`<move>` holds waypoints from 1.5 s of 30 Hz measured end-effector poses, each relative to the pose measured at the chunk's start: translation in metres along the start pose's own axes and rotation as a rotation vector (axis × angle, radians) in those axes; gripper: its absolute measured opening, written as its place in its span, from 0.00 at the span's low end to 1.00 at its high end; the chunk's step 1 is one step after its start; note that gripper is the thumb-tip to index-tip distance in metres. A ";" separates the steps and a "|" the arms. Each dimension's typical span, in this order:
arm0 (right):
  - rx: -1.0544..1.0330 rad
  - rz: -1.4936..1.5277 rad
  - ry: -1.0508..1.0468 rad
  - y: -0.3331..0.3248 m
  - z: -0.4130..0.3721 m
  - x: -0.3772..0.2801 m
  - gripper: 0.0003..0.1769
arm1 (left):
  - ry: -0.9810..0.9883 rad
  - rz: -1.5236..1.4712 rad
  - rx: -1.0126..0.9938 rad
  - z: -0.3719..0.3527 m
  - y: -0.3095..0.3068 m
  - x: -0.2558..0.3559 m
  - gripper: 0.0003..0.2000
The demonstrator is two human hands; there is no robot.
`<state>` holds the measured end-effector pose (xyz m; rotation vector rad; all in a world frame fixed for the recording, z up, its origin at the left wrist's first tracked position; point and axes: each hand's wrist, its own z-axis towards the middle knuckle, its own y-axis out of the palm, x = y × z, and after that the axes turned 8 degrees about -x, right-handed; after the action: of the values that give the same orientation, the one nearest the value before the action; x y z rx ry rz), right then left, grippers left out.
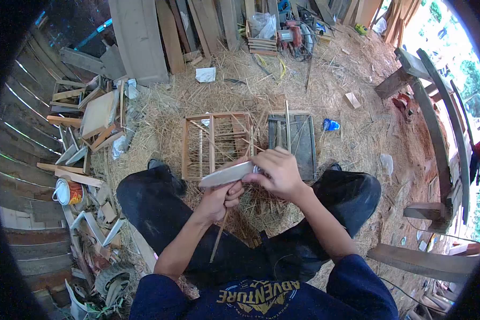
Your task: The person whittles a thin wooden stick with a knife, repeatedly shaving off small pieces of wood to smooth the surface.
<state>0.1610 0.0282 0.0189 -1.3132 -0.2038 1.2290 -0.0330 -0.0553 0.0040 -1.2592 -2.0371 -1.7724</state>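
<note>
Above my lap, my right hand (277,172) is closed round the grip of a knife with a broad, pale blade (226,175). The blade points left and lies across the top of my left hand (218,201). In that hand's curled fingers is a thin wooden strip (218,234), whose lower end hangs toward my lap. Where blade and strip meet is hidden by the fingers. Just beyond my hands, a wooden frame with slats (212,140) lies on the ground. Beside it is a dark framed panel (302,138) with a long stick (287,125) across it.
Shavings and straw cover the ground. A blue crumpled packet (330,125) lies right of the panel. Planks (138,37) and power tools (293,37) stand at the back. Scrap wood and a paint can (69,192) are at left, a wooden bench (437,128) at right.
</note>
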 end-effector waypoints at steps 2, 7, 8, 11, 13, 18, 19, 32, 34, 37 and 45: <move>0.023 -0.020 -0.016 -0.002 -0.001 0.002 0.21 | -0.027 -0.023 -0.021 -0.002 0.000 0.000 0.18; 0.184 -0.105 0.135 -0.016 -0.008 0.026 0.18 | -0.049 -0.011 -0.044 -0.008 0.004 0.003 0.21; 0.209 -0.073 0.299 -0.028 -0.008 0.037 0.17 | -0.035 -0.011 -0.092 -0.010 0.007 0.003 0.21; 0.290 -0.082 0.585 -0.056 -0.019 0.047 0.16 | -0.009 0.010 -0.102 -0.008 0.003 -0.004 0.19; 0.315 -0.094 0.555 -0.056 -0.016 0.047 0.16 | 0.026 0.030 -0.064 -0.005 0.006 0.000 0.21; 0.154 0.117 0.216 -0.014 -0.013 0.012 0.16 | 0.043 0.033 0.017 -0.001 0.004 0.002 0.21; 0.092 0.085 0.147 -0.004 -0.010 0.007 0.17 | 0.041 0.004 0.011 -0.001 0.002 -0.002 0.21; 0.110 -0.016 -0.037 -0.009 -0.009 0.007 0.19 | -0.141 -0.109 -0.050 -0.001 0.003 -0.001 0.17; 0.180 -0.029 0.044 -0.013 -0.013 0.021 0.17 | -0.114 -0.092 -0.115 -0.005 0.006 0.004 0.17; 0.333 -0.006 0.546 -0.041 -0.022 0.055 0.18 | -0.080 -0.105 -0.167 -0.005 0.005 -0.002 0.18; 0.231 -0.025 0.329 -0.015 -0.032 0.022 0.18 | 0.010 -0.155 -0.026 0.002 0.003 0.006 0.18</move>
<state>0.2017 0.0285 0.0096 -1.2833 0.1531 0.9665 -0.0341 -0.0505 0.0095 -1.1249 -2.1662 -1.8718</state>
